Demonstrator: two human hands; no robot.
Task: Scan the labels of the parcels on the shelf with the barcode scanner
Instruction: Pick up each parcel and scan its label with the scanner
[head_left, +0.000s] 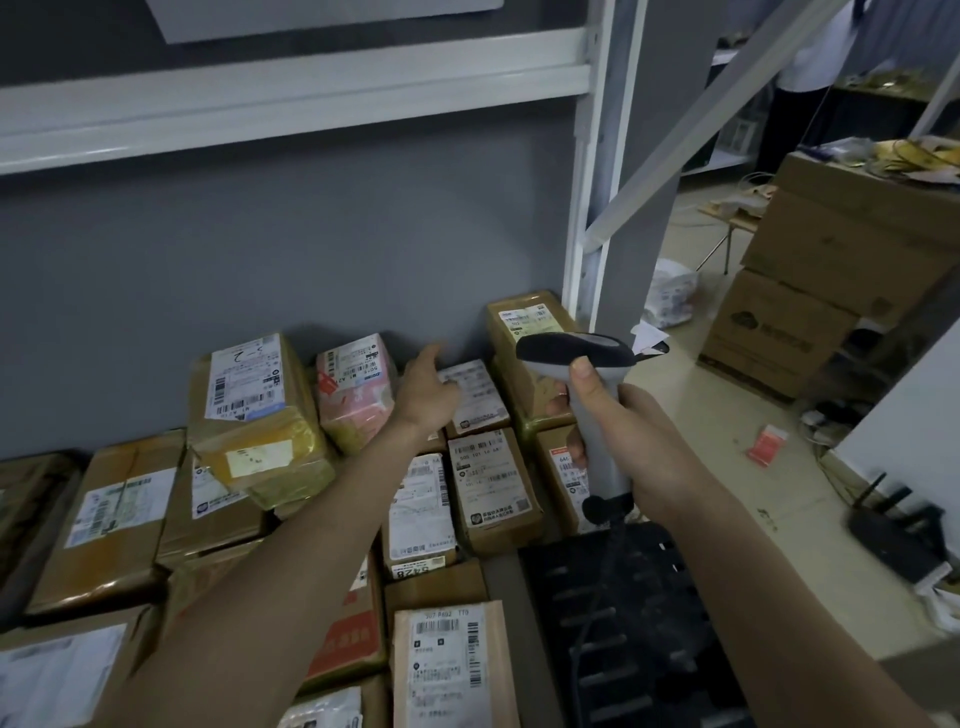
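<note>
Barcode scanner (582, 364): grey handle, dark glossy head, held upright in the right hand (623, 441), fingers wrapped round the handle, thumb high under the head; dark cable hangs off the handle base. Head points left, sitting over the tall brown parcel (524, 332) at the shelf's back corner by the white upright (592, 208). Left hand (428, 395) is left of the scanner, fingers extended and loose, reaching toward the flat parcel (472, 395) against the grey wall; contact can't be confirmed. Further left of the scanner: pink parcel (353, 389) and a taped brown box marked "3-2" (249, 384), both tilted on lower boxes. Below the scanner, labelled cartons (488, 483) packed edge to edge, labels up, little gap between. Open room: clear air between the parcel tops and the white shelf beam (291, 98) above. Right of the scanner past the upright, open floor, then stacked cartons (831, 291). Black slotted surface (623, 623) sits directly below the scanner at the shelf's right edge.
</note>
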